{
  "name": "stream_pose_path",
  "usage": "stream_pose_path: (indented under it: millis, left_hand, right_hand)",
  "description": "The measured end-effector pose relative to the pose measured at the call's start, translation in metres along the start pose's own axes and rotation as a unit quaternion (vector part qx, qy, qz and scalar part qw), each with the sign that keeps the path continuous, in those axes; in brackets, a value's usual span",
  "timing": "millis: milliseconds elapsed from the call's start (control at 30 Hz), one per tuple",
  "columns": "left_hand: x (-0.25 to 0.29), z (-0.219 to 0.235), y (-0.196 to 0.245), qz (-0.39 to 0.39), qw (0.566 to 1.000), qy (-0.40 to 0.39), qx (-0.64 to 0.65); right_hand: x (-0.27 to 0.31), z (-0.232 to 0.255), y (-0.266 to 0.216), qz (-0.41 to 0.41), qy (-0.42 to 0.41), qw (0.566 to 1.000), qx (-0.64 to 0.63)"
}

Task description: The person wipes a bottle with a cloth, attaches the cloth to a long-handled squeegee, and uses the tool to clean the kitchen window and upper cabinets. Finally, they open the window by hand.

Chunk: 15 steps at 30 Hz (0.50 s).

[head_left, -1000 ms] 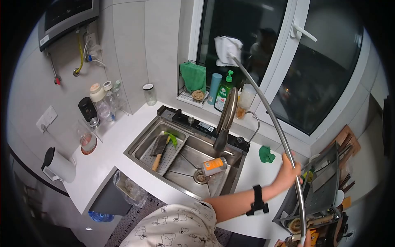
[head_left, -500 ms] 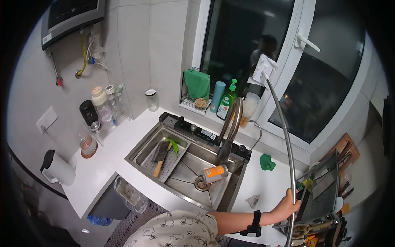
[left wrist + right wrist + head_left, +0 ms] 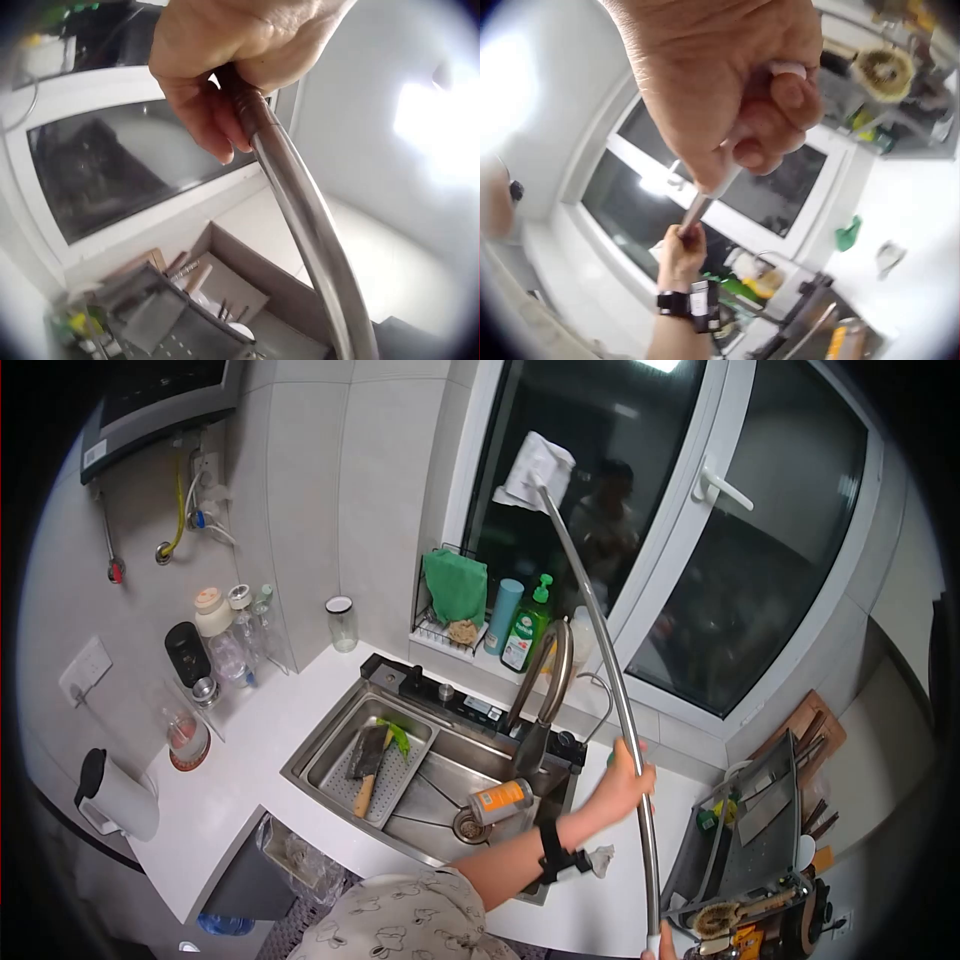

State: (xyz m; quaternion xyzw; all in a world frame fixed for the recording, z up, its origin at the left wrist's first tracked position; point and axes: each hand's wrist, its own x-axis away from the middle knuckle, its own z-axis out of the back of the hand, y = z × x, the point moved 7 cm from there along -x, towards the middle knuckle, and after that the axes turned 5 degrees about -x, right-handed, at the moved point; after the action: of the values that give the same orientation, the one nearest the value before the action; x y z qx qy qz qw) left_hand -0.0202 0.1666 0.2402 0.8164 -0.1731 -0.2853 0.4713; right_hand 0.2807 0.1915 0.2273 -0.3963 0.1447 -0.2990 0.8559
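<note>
Long silver metal pole with white cloth head, up against the window: wiping mid-way

Long silver metal pole [image 3: 600,650] runs from the bottom right of the head view up to the dark window pane [image 3: 560,470], its white cloth head [image 3: 540,468] pressed on or just at the upper part of the left-hand glass; real contact can't be confirmed. Left hand [image 3: 628,775] is wrapped round the shaft about midway, fingers curled tight per the left wrist view [image 3: 232,60]. Right hand [image 3: 735,97] clamps the white lower end of the pole, fist closed; only a sliver of it shows at the bottom edge of the head view. Hands well apart along the shaft.

Below: stainless steel sink [image 3: 440,780] with a perforated metal tray [image 3: 365,760] holding a wooden-handled cleaver [image 3: 365,760], an orange-labelled can [image 3: 500,800] lying near the drain, curved tap [image 3: 545,680]. Green cloth [image 3: 455,585] and green dish-soap bottle [image 3: 525,625] on the sill. Crumpled grey rag [image 3: 600,858] on the white counter near the left forearm. Dish rack [image 3: 750,830] to the right.

Progress, my judgement: wiping is under way, head sits high on the left pane. No clear streak or clean/dirty boundary shows on the glass, so how much is covered can't be told. Right-hand pane with the white handle [image 3: 722,488] looks untouched by the pole now; likely left to do.
</note>
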Motion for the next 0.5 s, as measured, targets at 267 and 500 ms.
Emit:
stream_pose_path:
  millis: [267,500]
  left_hand:
    - [-0.051,0.006,0.070,-0.053,0.998,0.033,-0.014]
    - [-0.050,-0.091,0.028,-0.100,0.994,-0.024,-0.023]
  right_hand:
    - [-0.046,0.034,-0.068,0.119,0.074,0.986,0.086]
    - [-0.008,0.081,0.008,0.049,0.135,0.988,0.062]
